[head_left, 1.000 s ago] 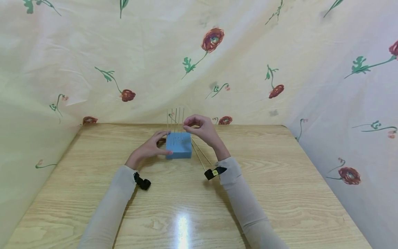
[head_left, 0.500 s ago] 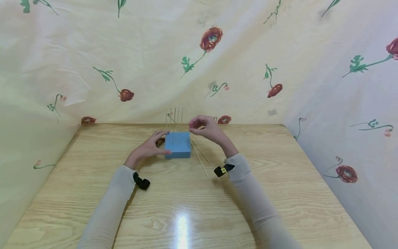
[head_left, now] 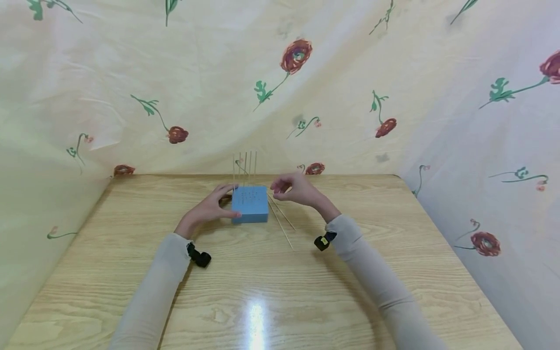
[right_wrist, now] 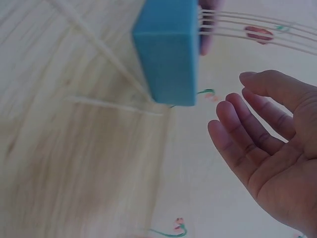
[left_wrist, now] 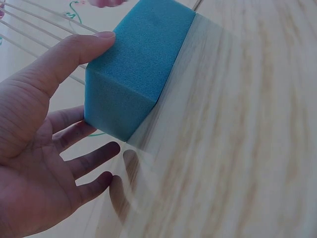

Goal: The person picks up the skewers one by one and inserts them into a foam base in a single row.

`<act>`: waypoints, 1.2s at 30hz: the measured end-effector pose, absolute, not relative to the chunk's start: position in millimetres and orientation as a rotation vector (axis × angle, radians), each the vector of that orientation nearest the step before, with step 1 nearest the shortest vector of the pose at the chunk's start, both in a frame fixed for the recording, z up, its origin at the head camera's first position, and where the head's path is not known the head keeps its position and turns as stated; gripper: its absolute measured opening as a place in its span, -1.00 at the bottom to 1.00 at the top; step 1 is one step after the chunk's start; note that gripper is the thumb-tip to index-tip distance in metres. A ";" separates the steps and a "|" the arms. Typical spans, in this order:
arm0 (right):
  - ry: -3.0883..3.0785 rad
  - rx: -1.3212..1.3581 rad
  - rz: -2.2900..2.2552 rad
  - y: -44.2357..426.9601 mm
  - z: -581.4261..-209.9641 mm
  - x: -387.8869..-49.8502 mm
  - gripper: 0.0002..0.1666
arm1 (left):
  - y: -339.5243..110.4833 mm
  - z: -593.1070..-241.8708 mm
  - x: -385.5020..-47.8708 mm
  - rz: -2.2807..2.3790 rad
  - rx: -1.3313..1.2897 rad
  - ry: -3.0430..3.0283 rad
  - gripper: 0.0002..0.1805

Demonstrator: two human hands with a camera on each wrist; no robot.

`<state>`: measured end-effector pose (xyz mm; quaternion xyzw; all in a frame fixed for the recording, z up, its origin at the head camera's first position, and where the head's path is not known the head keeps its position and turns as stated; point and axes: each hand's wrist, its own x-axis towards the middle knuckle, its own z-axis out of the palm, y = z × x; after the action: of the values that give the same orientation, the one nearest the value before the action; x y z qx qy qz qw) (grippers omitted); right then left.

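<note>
Sticks, two loose on the table, slant toward the person from the blue foam block's right side, nearest the right hand, empty with fingers relaxed, while the left hand grips the block.

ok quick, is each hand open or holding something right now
Left hand: holding the blue block between thumb and fingers.
Right hand: open, holding nothing, beside the block.

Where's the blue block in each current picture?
Head: the block is just left of centre, slightly below the middle.
Left wrist: the block is in the upper part, slightly left of centre.
Right wrist: the block is at the top, near the centre line.
Shared landmark: the thin sticks rising from its holed face.
</note>
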<state>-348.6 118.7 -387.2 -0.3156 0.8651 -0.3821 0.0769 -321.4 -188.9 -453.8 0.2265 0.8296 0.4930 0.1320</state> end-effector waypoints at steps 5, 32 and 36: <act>2.582 -0.947 -1.050 121.4 -397.1 -352.4 -0.79 | -188.6 -453.9 -320.9 1.425 0.656 2.415 0.04; 2.528 -0.848 -0.865 124.0 -426.1 -376.1 -0.66 | -188.0 -454.0 -320.9 1.454 0.654 2.389 0.03; 2.532 -0.835 -0.862 122.4 -428.4 -377.7 -0.65 | -188.1 -454.6 -321.6 1.453 0.653 2.393 0.03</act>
<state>-377.7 122.4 -428.4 -0.2937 0.8907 -0.3030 0.1688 -321.6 -188.1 -454.6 0.2252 0.8251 0.5008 0.1331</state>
